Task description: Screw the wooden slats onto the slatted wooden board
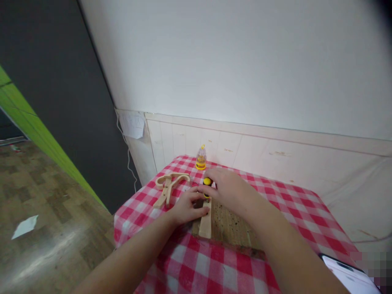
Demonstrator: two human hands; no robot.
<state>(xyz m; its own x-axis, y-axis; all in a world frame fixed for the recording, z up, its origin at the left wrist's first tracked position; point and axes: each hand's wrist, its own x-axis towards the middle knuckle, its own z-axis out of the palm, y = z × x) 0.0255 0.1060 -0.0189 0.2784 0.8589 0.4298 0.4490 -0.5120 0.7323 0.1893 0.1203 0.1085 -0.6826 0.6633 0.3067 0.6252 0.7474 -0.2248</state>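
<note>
My right hand (225,188) grips a screwdriver (207,181) with a yellow and black handle, held upright over a pale wooden strip (206,228). My left hand (188,207) is closed on that strip, thumb and fingers pressing it onto a worn brown board (234,228) full of small holes. The screwdriver's tip meets the strip near my left fingers, where a small metal piece shows, too small to make out. To the left of my hands lies a pale wooden frame (168,188) of curved and straight pieces.
A clear, yellow-based case of bits (201,159) stands at the back of the table. The red-and-white checked cloth (183,261) covers the tabletop, which sits by a white wall (245,73). A phone (346,271) is at the near right.
</note>
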